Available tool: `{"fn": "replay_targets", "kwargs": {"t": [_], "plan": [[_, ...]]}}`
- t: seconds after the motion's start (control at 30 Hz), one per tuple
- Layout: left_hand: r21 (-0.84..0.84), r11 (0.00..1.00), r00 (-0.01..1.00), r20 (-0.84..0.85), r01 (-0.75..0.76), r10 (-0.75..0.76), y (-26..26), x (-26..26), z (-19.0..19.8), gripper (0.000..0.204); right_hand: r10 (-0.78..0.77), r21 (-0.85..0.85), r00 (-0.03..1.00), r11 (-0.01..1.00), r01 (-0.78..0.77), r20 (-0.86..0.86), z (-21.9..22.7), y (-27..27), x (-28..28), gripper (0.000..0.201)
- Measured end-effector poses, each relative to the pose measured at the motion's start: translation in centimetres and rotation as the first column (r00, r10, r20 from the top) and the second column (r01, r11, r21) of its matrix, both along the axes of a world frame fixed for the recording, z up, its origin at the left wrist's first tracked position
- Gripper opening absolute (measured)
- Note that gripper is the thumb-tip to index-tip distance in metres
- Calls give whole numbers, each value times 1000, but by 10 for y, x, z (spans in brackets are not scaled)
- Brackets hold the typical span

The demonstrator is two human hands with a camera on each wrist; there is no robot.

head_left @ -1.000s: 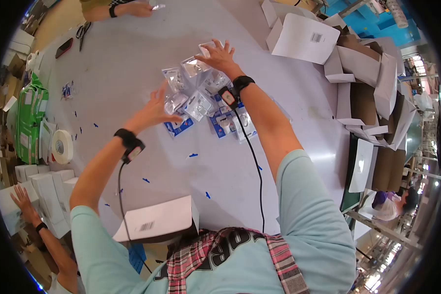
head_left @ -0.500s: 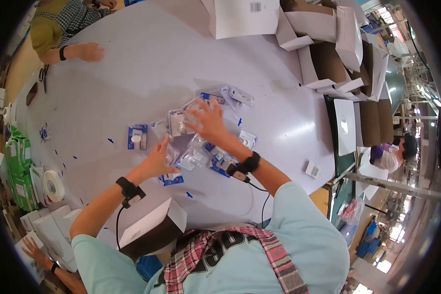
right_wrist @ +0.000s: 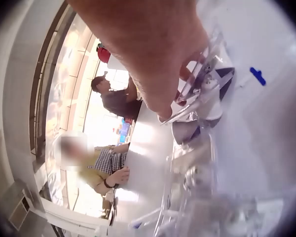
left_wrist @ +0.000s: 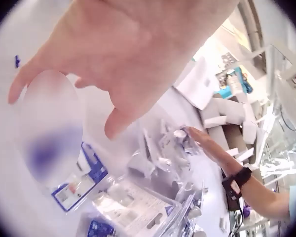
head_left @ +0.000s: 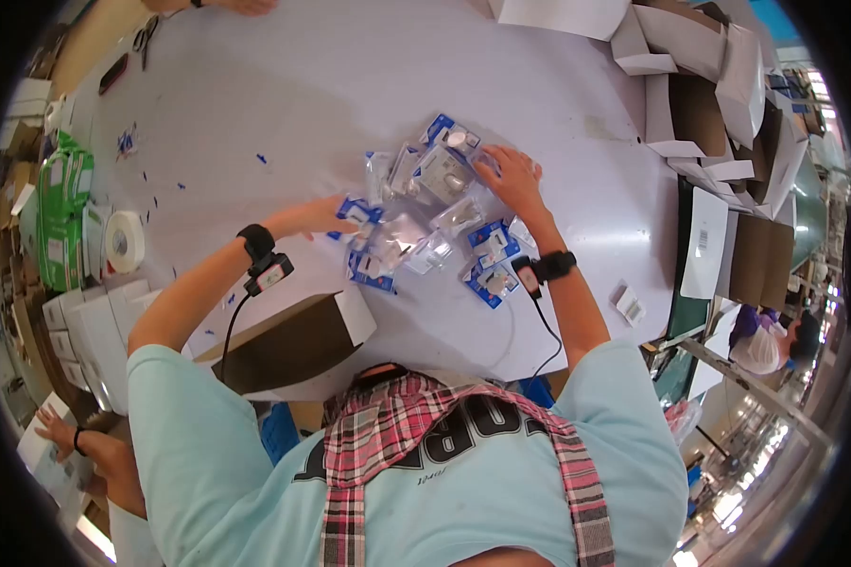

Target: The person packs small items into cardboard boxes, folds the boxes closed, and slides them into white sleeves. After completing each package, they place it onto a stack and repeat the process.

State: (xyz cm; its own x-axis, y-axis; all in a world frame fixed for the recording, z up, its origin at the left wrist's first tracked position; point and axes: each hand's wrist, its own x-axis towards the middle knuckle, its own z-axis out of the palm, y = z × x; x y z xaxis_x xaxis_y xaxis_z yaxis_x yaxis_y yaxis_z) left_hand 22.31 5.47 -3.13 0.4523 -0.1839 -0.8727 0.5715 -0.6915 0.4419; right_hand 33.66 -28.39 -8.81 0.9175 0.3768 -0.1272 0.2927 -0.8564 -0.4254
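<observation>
The pale table point(head_left: 284, 85) takes up most of the head view. At its right edge, open white boxes point(head_left: 695, 113) lie piled on one another, brown insides showing. At its near edge sits an open box point(head_left: 293, 340), its brown inside visible. To the left are stacked white cartons point(head_left: 104, 326), a bulging green bag point(head_left: 63, 222) with contents I cannot make out, and a roll of tape point(head_left: 125, 241). The packs point(head_left: 442, 173) lie heaped and overlapping mid-table, between the two hands. They are clear plastic, several with blue printed cards; one at the far side holds a round white piece point(head_left: 458, 141). The left hand point(head_left: 317, 217) is at the heap's left side, thumb well apart from the fingers; a blurred pack shows by them, but whether they touch it I cannot tell. The right hand point(head_left: 512, 177) pinches clear packs between thumb and fingers at the heap's right side. A small pack point(head_left: 629, 305) lies apart near the right edge. Little blue bits point(head_left: 262, 158) are scattered to the left.
</observation>
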Motion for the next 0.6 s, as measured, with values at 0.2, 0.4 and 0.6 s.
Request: {"fn": "replay_targets", "kwargs": {"t": [0.2,0.4,0.6], "plan": [[78,997,804,594,-10,-38,50,-29,48,52,27,345,988,935,-79,152,63,8,-51,26],[147,843,486,861,-517,148,94,-150,146,40,308,151,935,947,-284,-173,61,122,-111,42],[3,499,211,909,-866,360,84,-343,103,53,306,-93,946,944,-315,-103,2,184,-132,51]]}}
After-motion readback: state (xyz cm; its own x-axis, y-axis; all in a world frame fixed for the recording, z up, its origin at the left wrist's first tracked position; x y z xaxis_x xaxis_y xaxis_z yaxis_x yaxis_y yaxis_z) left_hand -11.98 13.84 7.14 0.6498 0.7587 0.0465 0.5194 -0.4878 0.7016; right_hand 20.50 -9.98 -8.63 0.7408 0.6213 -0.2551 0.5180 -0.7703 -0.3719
